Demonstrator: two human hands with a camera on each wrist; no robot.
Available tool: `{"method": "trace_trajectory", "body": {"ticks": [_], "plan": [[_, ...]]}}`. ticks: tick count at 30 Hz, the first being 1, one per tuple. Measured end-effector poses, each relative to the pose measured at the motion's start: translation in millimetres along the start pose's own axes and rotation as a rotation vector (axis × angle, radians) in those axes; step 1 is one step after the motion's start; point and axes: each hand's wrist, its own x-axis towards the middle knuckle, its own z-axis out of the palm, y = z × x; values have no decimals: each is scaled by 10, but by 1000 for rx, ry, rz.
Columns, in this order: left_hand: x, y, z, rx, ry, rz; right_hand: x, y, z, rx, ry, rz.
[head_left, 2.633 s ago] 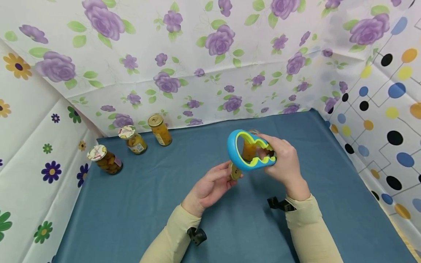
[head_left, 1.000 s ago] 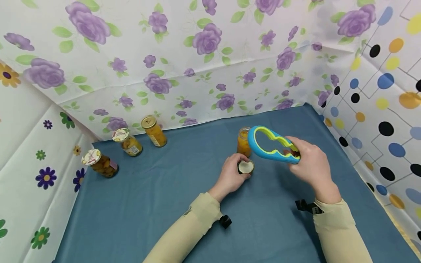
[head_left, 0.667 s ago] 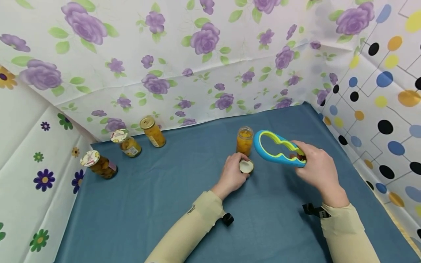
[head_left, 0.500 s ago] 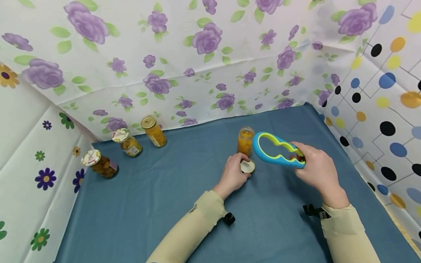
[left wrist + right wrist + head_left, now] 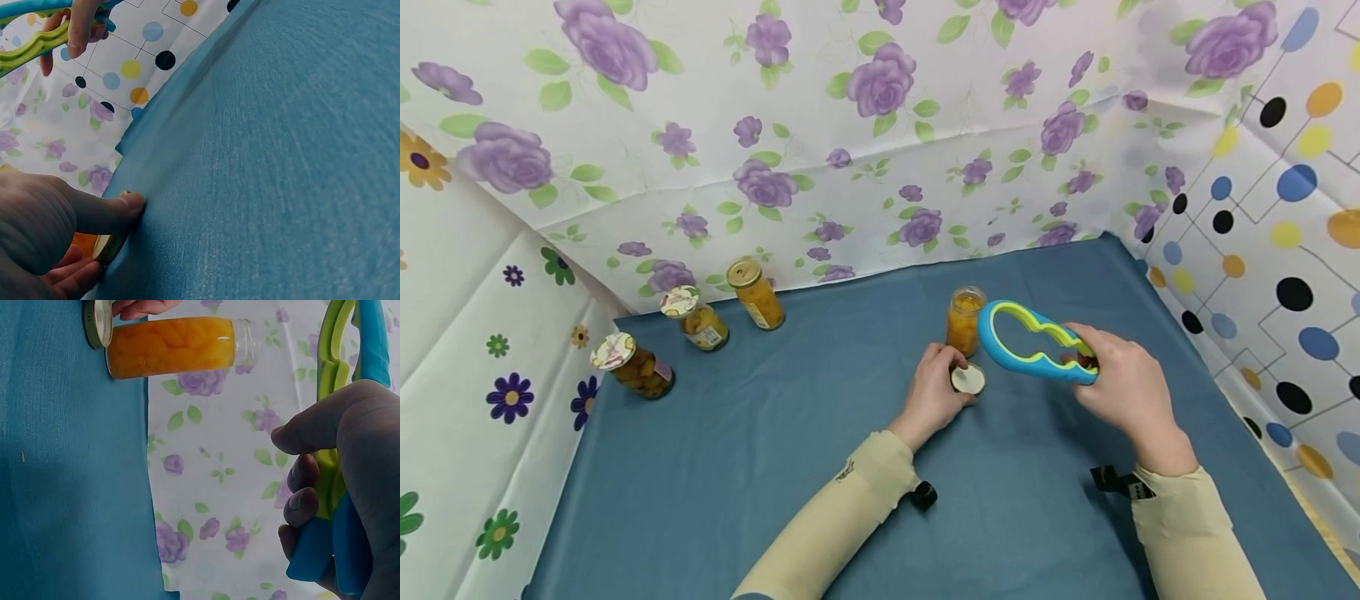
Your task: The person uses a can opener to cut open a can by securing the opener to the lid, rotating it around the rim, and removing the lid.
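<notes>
Showing its pale inner face upward, the round gold-edged lid [image 5: 968,380] is pinched by the left hand [image 5: 931,393] just beside the open glass jar [image 5: 963,327] of orange fruit; the right hand [image 5: 1126,387] grips a blue-and-green jar opener [image 5: 1019,362].

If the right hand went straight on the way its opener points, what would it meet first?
Probably the open jar: in the head view it stands just past the rounded end of the opener in the right hand. The opener looks raised, so it might pass over; depth is unclear.
</notes>
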Motion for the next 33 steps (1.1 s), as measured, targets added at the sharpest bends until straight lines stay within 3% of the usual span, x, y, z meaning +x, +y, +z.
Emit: {"method": "trace_trajectory", "body": {"ticks": [10,17,33], "plan": [[-17,-27,28,0,47,-1,-25,3,-13,-6,-14,10],[-31,-39,23,-21,45,-6,-36,-14,-18,-6,-11,1],[-32,-59,-70,-119,60,1,-19,-58,-6,-19,-19,-11]]}}
